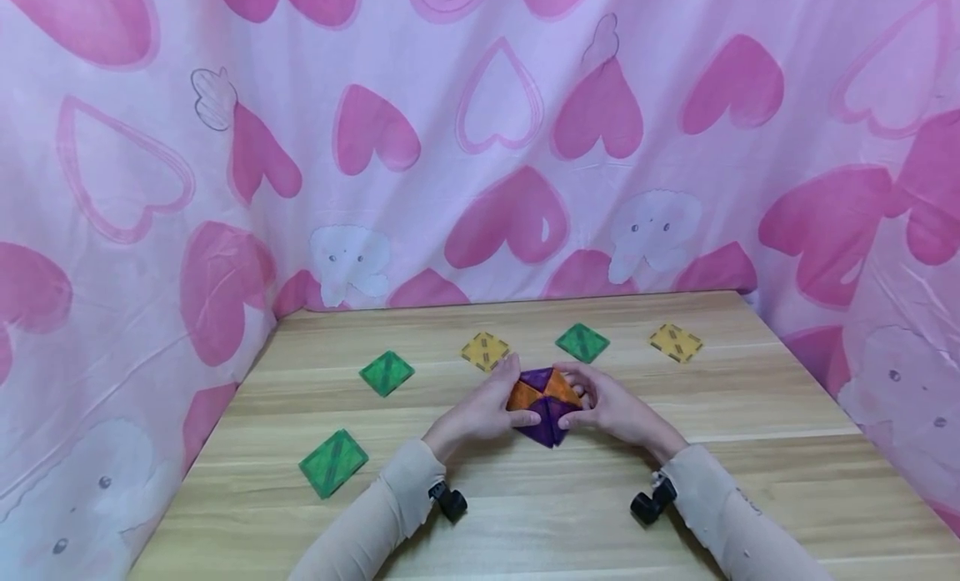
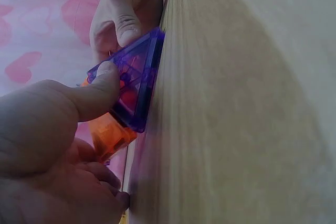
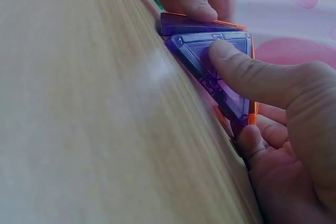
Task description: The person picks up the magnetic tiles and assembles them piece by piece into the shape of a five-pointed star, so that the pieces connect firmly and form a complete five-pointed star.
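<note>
A small faceted piece of purple (image 1: 537, 433) and orange (image 1: 558, 387) see-through triangular tiles is held low over the table in the head view. My left hand (image 1: 486, 404) grips its left side, the thumb (image 2: 107, 80) pressing a purple triangle. On the right side my right hand (image 1: 613, 408) holds it too; its thumb lies on the neighbouring purple triangle (image 3: 210, 64) in the right wrist view. An orange tile (image 2: 111, 135) shows under the purple one in the left wrist view. Fingers behind the piece are partly hidden.
Green diamond-shaped tile pieces lie at the left (image 1: 333, 463), behind it (image 1: 386, 373) and at the back (image 1: 582, 343). Yellow ones rest at the back middle (image 1: 486, 351) and back right (image 1: 677, 343). A pink heart-patterned curtain (image 1: 502, 214) borders the wooden table (image 1: 570, 514).
</note>
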`<control>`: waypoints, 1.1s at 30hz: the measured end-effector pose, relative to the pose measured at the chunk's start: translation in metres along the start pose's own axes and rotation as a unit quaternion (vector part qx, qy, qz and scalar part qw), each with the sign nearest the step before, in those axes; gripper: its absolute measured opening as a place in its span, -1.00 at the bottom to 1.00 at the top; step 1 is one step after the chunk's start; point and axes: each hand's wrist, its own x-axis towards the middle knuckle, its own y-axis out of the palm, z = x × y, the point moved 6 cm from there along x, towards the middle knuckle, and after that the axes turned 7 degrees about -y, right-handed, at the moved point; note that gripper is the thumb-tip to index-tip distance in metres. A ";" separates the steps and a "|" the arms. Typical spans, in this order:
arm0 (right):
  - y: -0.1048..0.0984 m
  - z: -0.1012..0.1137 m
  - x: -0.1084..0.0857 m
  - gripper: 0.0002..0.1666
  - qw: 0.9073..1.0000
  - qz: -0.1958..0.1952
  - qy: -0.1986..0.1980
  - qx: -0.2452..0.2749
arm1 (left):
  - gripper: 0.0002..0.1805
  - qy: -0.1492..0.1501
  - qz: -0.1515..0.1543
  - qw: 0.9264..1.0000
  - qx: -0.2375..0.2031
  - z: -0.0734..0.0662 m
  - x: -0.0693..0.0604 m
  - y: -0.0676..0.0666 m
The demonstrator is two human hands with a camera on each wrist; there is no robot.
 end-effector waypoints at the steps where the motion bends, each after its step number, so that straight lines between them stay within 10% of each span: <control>1: 0.000 0.000 0.000 0.08 1.000 -0.003 0.004 -0.005 | 0.16 0.001 0.002 1.000 0.004 0.000 -0.001 0.000; 20: -0.001 0.007 -0.001 0.03 0.995 -0.006 -0.019 -0.098 | -0.09 0.005 0.028 0.999 0.030 -0.001 0.000 0.000; 33: 0.001 0.005 -0.001 0.00 0.996 -0.001 -0.027 -0.080 | 0.15 0.055 0.045 0.995 0.065 -0.001 -0.001 -0.002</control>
